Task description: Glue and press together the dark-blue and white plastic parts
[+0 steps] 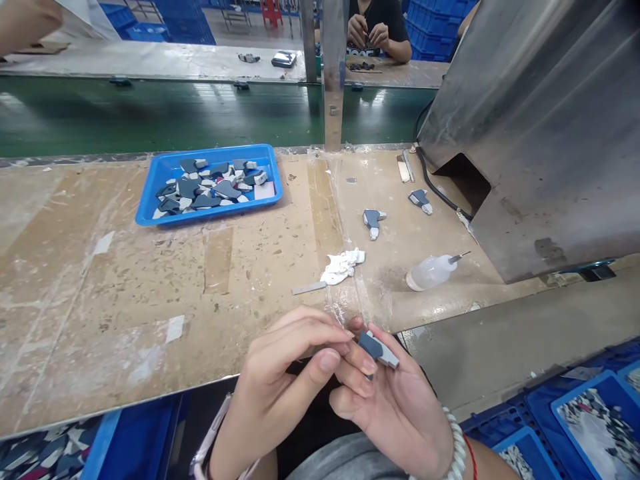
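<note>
A big slanted stainless-steel machine housing (540, 120) is filling the upper right, standing on a long, scuffed tan workbench (150, 293) that is stretching across the view, with a green conveyor belt (150, 113) running behind it. Across the belt, another person's hands (369, 33) are working at a far bench. On the near bench a shallow blue plastic tray (209, 183) is holding a heap of small grey-blue and white plastic pieces. Right of it, two loose grey-and-white pieces (373, 221) are lying near the machine, and a small clear squeeze bottle with a needle tip (433, 271) is lying on its side, just beside a crumpled white wipe (343, 265). At the bottom centre, in front of the bench edge, the person's two hands are meeting. The right hand (400, 407) is pinching a small grey-blue plastic piece with a pale end (379, 349) between thumb and fingertips, closed on it. The left hand (290, 373) is curling its fingertips against the same piece; whether it is truly gripping cannot be told. The piece is looking light, stiff and smooth, likely slippery, so holding it by its flat faces seems safest.
</note>
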Available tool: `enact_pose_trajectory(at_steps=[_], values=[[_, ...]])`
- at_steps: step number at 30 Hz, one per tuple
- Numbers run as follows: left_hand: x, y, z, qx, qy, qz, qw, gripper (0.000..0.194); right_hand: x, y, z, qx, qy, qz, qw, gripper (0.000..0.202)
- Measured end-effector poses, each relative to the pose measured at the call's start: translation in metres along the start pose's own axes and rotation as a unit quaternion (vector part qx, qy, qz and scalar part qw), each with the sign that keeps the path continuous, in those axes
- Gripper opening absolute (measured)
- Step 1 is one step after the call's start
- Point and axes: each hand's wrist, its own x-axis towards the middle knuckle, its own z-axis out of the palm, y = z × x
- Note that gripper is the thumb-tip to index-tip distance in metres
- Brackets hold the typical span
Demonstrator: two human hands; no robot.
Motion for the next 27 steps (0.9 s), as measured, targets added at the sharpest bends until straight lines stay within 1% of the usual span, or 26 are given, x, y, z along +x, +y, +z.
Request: enact_pose_trajectory(at_steps=[6,13,19,22,24,25,27], values=[[-0.002,-0.002,0.0,-0.011,0.009,-0.012,1.0,0.016,0.0,0.0,0.003,-0.007,0.017,-0.019,1.0,0.015],[-0.003,-0.001,-0.001,-0.018,0.011,-0.019,1.0,0.016,0.001,-0.001,0.005,0.016,0.029,-0.028,0.999,0.015],[-0.005,0.0,0.0,-0.025,0.017,-0.036,0.999,0.018,-0.001,-0.001,0.006,0.01,0.042,-0.033,0.999,0.014],[-0.005,-0.001,0.0,-0.031,0.016,-0.035,0.999,0.018,0.0,-0.002,0.009,0.021,0.057,-0.029,0.998,0.014],[-0.005,-0.002,0.0,-0.033,0.014,-0.037,0.999,0.018,0.001,-0.003,0.011,0.036,0.071,-0.031,0.996,0.01],[-0.004,-0.002,0.0,-0.034,0.012,-0.039,0.999,0.018,0.001,-0.003,0.012,0.044,0.079,-0.031,0.995,0.014],[-0.003,-0.001,0.0,-0.036,0.009,-0.04,0.999,0.018,0.002,-0.005,0.015,0.051,0.091,-0.028,0.994,0.029]])
